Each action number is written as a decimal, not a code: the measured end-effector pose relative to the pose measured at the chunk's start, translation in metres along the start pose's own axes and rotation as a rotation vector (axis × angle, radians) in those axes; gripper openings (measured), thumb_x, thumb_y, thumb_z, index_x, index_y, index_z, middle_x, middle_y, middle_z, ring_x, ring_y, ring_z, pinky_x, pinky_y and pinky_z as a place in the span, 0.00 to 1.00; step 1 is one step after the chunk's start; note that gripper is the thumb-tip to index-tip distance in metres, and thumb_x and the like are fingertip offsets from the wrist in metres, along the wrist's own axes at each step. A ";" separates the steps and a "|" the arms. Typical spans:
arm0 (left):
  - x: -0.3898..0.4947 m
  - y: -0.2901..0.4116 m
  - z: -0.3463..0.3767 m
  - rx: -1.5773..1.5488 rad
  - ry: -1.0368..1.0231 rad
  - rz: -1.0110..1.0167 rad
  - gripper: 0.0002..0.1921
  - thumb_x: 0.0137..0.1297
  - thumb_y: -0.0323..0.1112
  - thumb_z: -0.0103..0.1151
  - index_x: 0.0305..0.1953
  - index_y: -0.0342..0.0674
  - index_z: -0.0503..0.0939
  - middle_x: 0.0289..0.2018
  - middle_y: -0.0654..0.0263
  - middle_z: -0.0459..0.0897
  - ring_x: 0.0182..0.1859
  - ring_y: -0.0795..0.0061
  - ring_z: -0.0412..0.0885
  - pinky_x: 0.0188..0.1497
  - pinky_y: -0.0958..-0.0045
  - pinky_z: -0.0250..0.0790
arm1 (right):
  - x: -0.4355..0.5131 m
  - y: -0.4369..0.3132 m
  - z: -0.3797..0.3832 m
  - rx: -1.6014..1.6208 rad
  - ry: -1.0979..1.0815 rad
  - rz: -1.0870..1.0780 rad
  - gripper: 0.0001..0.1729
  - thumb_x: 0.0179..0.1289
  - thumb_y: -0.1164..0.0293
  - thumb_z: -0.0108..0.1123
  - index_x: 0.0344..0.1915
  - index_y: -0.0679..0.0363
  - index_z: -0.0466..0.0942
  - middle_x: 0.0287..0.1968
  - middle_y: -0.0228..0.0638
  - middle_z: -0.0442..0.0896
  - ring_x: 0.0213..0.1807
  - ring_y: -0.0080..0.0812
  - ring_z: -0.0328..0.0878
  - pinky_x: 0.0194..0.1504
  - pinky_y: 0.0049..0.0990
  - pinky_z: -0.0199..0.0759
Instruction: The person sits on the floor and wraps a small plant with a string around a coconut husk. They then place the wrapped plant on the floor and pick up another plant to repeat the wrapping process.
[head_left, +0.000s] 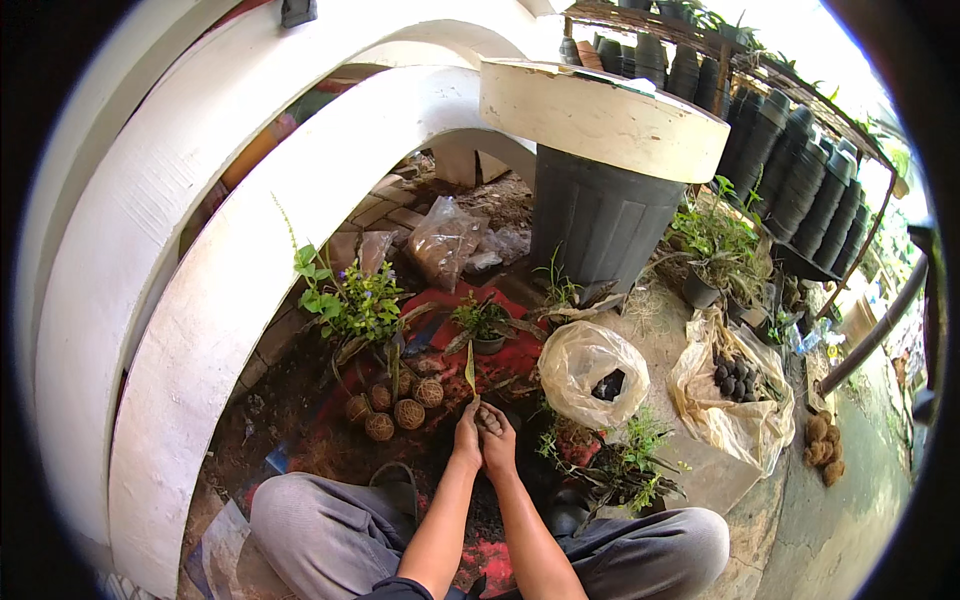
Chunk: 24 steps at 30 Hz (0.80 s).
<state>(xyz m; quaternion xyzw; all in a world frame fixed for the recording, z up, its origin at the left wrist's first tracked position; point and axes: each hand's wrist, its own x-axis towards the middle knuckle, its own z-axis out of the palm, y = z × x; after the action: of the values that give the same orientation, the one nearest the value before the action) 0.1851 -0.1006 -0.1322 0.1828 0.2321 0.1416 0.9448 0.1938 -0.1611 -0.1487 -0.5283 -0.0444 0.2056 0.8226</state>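
Observation:
My left hand (468, 435) and my right hand (495, 435) are pressed together low in front of me, cupped around the base of a plant with one narrow yellow-green leaf (470, 369) standing upright. What lies inside the hands is hidden. To their left several string-wrapped balls (409, 414) rest on the soil, with stems rising among them. Beyond the hands stands a small potted plant (480, 319) on a red, soil-strewn sheet (517, 364). An open translucent plastic bag (592, 375) with dark contents sits to the right of the hands.
White curved arches (247, 277) rise at the left. A dark ribbed bin (600, 217) with a pale rim stands ahead. Farther right are a plastic sheet with dark lumps (739, 379), brown fibrous balls (823, 450) and stacked black pots (795, 187). Leafy plants (360, 300) flank the work area.

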 end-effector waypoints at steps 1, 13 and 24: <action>-0.001 0.002 0.001 -0.026 0.008 0.015 0.19 0.71 0.46 0.49 0.24 0.44 0.62 0.17 0.70 0.60 0.19 0.75 0.60 0.23 0.71 0.58 | 0.000 -0.001 0.001 -0.059 0.000 0.018 0.23 0.61 0.81 0.56 0.58 0.64 0.70 0.50 0.38 0.76 0.51 0.29 0.74 0.55 0.30 0.69; -0.021 0.019 0.022 0.447 0.122 0.139 0.23 0.69 0.55 0.48 0.25 0.42 0.70 0.21 0.71 0.67 0.27 0.75 0.66 0.35 0.69 0.62 | -0.003 -0.030 -0.001 -0.661 -0.009 -0.173 0.26 0.57 0.67 0.64 0.56 0.61 0.73 0.49 0.45 0.81 0.50 0.36 0.80 0.50 0.33 0.72; -0.011 0.003 -0.001 0.454 0.235 0.102 0.18 0.67 0.49 0.55 0.27 0.41 0.73 0.23 0.72 0.67 0.30 0.78 0.69 0.37 0.69 0.63 | -0.011 -0.023 -0.002 -0.721 -0.083 -0.214 0.21 0.65 0.66 0.54 0.57 0.63 0.71 0.49 0.50 0.81 0.51 0.44 0.80 0.50 0.35 0.72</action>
<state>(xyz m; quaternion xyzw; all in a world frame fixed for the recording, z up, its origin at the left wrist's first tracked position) 0.1745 -0.1020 -0.1274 0.3841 0.3564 0.1537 0.8378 0.1913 -0.1751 -0.1270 -0.7675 -0.2021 0.1110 0.5982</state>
